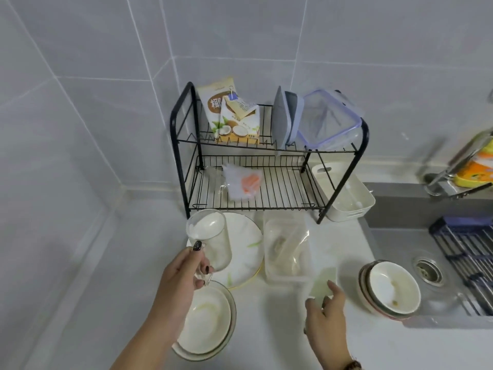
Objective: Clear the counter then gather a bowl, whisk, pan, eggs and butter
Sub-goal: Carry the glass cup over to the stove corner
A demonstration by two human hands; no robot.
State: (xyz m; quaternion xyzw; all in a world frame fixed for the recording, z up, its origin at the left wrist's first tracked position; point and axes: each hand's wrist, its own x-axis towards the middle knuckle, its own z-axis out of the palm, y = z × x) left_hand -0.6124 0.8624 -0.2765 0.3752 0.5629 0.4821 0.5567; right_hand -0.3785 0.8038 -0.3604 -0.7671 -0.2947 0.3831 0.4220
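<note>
Beside the black dish rack (269, 153), your clear container (288, 249) is too blurred to tell its contents. Right of the rack, the yellow packet (477, 166) and blue sink rack (469, 260) run off the picture's edge.
</note>
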